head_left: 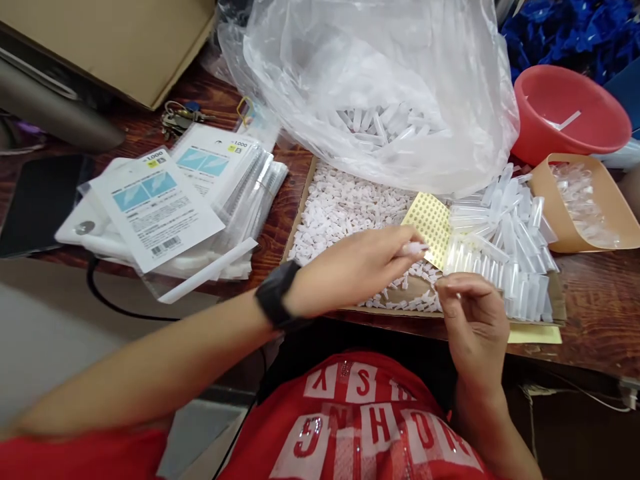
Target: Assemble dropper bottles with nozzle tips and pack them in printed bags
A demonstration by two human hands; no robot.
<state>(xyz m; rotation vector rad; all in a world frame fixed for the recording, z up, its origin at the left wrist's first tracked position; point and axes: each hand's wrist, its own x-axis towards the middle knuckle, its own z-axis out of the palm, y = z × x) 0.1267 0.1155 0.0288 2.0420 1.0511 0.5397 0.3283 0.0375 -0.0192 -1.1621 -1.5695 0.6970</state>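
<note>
My left hand, a black watch on its wrist, reaches over the shallow cardboard tray. Its fingers are closed around a small whitish plastic piece, whose end pokes out past the fingertips. Near the tray's front edge, my right hand is pinched. A tiny pale bit shows at its fingertips, too small to name. Between and beyond the hands lies a yellow sticker sheet with rows of small round dots. Many small white plastic caps fill the tray's left part; clear plastic tubes are heaped at its right.
A large clear bag of tubes stands behind the tray. At right are a red bowl and a tan container of clear pieces. Printed packages, keys, a black phone and a cardboard box sit left.
</note>
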